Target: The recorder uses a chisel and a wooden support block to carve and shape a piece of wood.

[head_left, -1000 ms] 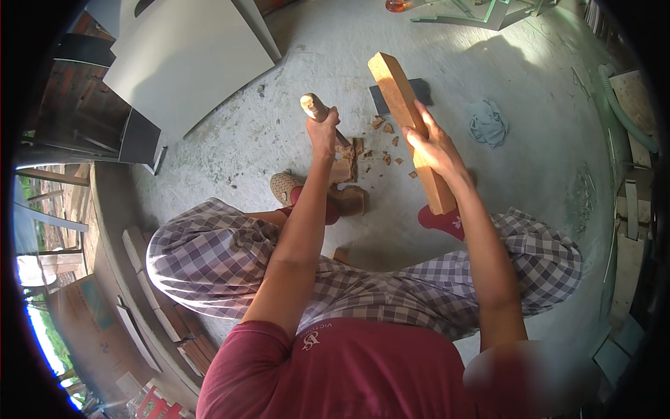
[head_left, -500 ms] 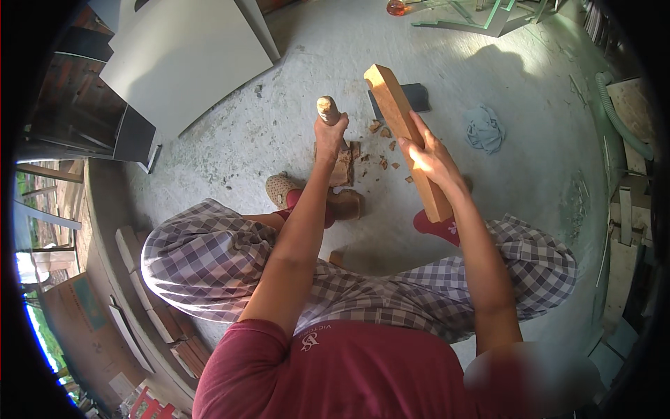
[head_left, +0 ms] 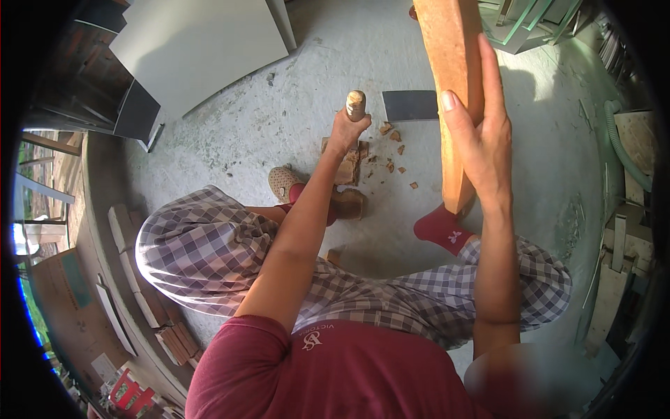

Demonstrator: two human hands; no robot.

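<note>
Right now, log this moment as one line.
left hand: grips wooden-handled tool near wood block | right hand: holds wooden bar | floor: wood chips, dark slab

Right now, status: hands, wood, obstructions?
Left hand gripping tool handle. Right hand holding long wooden bar. Loose wood chips, dark slab on floor ahead.

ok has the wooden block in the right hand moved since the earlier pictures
Yes, rightward: the dark plate showed on both sides of the wooden block before; now it shows only on the left.
</note>
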